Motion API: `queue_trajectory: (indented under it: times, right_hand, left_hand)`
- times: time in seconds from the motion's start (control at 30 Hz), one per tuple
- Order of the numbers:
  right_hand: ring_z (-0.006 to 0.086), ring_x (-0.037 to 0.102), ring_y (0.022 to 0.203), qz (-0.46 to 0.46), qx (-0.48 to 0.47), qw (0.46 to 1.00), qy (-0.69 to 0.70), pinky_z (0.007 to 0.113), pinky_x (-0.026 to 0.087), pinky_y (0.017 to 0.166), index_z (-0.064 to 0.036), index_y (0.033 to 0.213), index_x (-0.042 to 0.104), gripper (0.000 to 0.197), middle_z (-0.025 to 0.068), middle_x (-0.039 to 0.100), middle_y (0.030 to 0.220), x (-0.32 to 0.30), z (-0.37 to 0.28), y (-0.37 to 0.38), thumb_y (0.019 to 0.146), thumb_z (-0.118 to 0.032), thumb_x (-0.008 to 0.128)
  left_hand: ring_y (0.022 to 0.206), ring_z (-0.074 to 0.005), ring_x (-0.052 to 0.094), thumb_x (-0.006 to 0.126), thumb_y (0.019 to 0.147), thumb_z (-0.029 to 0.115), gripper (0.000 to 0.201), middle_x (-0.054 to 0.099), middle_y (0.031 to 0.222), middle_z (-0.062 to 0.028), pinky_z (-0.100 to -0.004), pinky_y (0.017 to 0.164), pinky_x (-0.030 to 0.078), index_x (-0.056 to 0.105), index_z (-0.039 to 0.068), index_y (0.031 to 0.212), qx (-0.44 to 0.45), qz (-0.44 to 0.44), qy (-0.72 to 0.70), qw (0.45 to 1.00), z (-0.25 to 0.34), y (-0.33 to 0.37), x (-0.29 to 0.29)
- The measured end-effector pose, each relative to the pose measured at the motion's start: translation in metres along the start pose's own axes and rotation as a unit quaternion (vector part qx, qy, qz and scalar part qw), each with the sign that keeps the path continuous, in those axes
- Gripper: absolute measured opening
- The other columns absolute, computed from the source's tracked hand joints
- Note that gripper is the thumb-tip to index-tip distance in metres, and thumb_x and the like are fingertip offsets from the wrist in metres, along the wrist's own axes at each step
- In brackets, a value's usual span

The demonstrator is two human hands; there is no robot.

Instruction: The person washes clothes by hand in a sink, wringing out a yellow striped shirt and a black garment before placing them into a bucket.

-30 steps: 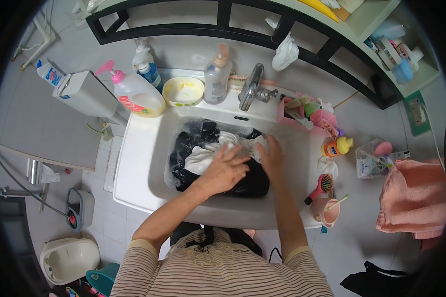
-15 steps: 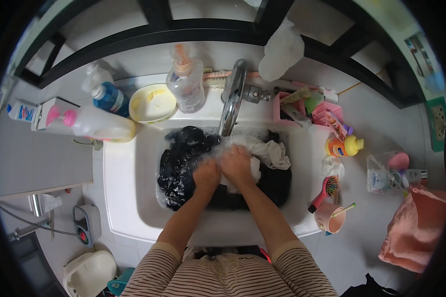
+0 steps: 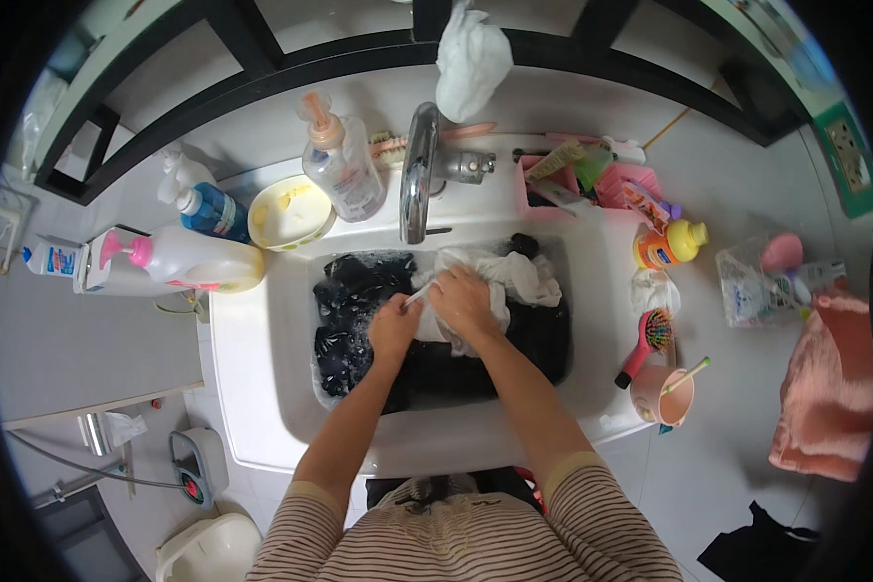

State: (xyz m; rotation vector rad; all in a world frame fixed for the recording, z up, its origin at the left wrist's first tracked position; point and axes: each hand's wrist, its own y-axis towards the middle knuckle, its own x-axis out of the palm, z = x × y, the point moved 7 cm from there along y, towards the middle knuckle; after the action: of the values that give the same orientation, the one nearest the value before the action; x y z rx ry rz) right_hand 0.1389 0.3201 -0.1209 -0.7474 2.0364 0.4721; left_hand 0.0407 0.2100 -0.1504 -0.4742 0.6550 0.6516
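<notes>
A white garment (image 3: 526, 279) lies bunched and wet in the water of the white sink (image 3: 247, 369). My left hand (image 3: 392, 328) is closed, pinching an edge of it that stretches between my two hands. My right hand (image 3: 462, 297) is closed over the cloth just beside, fingers bent into its folds. Dark wet clothes (image 3: 351, 301) soak around it, with suds and wet shine on the left part. Above the far side of the basin stands the chrome faucet (image 3: 420, 179); no stream shows from its spout.
Along the far left rim are a clear pump bottle (image 3: 349, 179), an oval soap dish (image 3: 289, 211), a blue bottle (image 3: 213, 211) and a large pink-topped bottle (image 3: 199, 258). On the right are pink baskets (image 3: 623, 184), a yellow-capped bottle (image 3: 671, 244), a hairbrush (image 3: 640, 351) and a pink cup (image 3: 662, 396).
Both hands were together under the running faucet; the stream has stopped. They are now slightly apart, with the white cloth stretched between them. The whole view has shifted a little.
</notes>
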Motion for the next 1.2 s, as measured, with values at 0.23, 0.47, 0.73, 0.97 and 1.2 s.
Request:
queue_trajectory:
  times: [0.23, 0.47, 0.73, 0.97, 1.2]
  right_hand:
    - [0.0369, 0.055, 0.088, 0.057, 0.078, 0.973, 0.211, 0.045, 0.043, 0.074, -0.0028, 0.087, 0.057, 0.025, 0.0175, 0.058, 0.092, -0.082, -0.027, -0.056, 0.084, -0.026, 0.049]
    - [0.0324, 0.054, 0.067, 0.144, -0.034, 0.911, 0.386, 0.037, 0.042, 0.061, -0.0005, 0.081, 0.055, 0.02, 0.0158, 0.055, 0.073, -0.229, -0.113, -0.063, 0.084, -0.02, 0.052]
    - [0.0239, 0.048, 0.058, 0.215, -0.07, 0.853, 0.471, 0.033, 0.039, 0.057, 0.002, 0.08, 0.052, 0.018, 0.0139, 0.05, 0.068, -0.261, -0.128, -0.061, 0.084, -0.015, 0.053]
    - [0.0336, 0.052, 0.086, 0.131, 0.043, 0.969, 0.204, 0.041, 0.042, 0.072, -0.0043, 0.09, 0.059, 0.019, 0.0141, 0.056, 0.089, -0.091, 0.01, -0.066, 0.08, -0.02, 0.056]
    - [0.0353, 0.039, 0.121, 0.11, -0.109, 0.987, -0.034, 0.058, 0.032, 0.091, -0.0125, 0.129, 0.046, 0.063, 0.0126, 0.043, 0.133, -0.063, -0.067, -0.068, 0.073, -0.034, 0.065]
  left_hand:
    - [0.065, -0.0057, 0.051, 0.075, 0.072, 0.01, 0.013, 0.059, 0.071, 0.0015, -0.0198, 0.059, 0.04, 0.064, 0.004, 0.075, -0.101, -0.132, -0.409, 0.897, 0.084, -0.057, -0.075]
    - [0.061, -0.0008, 0.047, 0.074, 0.074, 0.007, 0.01, 0.059, 0.068, 0.0043, -0.016, 0.053, 0.036, 0.065, 0.003, 0.077, 0.121, -0.063, -0.292, 0.947, 0.231, -0.107, -0.206]
    - [0.051, -0.003, 0.043, 0.07, 0.077, 0.021, 0.022, 0.052, 0.052, -0.0007, -0.0218, 0.046, 0.035, 0.064, 0.0, 0.072, 0.28, 0.061, -0.133, 0.949, 0.297, -0.128, -0.243]
    - [0.075, -0.0301, 0.058, 0.064, 0.078, 0.019, 0.02, 0.063, 0.085, -0.0133, -0.036, 0.069, 0.048, 0.065, 0.005, 0.092, 0.298, 0.06, 0.029, 0.952, 0.177, -0.093, -0.097]
    - [0.123, -0.0367, 0.036, 0.061, 0.079, 0.034, 0.062, 0.03, 0.143, -0.0118, -0.0533, 0.085, 0.039, 0.038, 0.018, 0.135, 0.127, 0.154, 0.234, 0.951, 0.024, -0.054, -0.081]
